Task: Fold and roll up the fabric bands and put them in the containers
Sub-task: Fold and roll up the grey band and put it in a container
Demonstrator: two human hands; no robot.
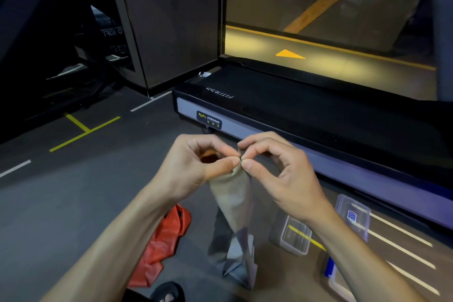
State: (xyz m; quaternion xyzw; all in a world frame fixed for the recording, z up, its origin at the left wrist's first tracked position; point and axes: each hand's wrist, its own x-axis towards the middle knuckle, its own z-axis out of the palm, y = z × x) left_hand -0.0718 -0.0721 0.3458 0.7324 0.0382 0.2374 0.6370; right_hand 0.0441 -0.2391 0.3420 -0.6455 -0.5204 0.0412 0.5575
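— Nearest the camera, what is seen?

— Two bare forearms are seen; past them the left hand (pixel 196 164) and right hand (pixel 277 171) meet, each pinching the top edge of a grey band (pixel 232 201) between thumb and fingertips. It is held up in the air and hangs down to the floor (pixel 61 198).

— What could go wrong?

— Only a narrow bit of edge is pinched, so it could be lost from either grip. The trailing end, judged limp, could be folded crooked.

— And the count?

— One grey band is held; one red band (pixel 164 245) is left crumpled on the floor, near the hanging end. One clear container (pixel 294 238) is counted, with a clear lid (pixel 353 216) near it. A second container at the lower right edge cannot be confirmed. One treadmill (pixel 294 110) is beyond.
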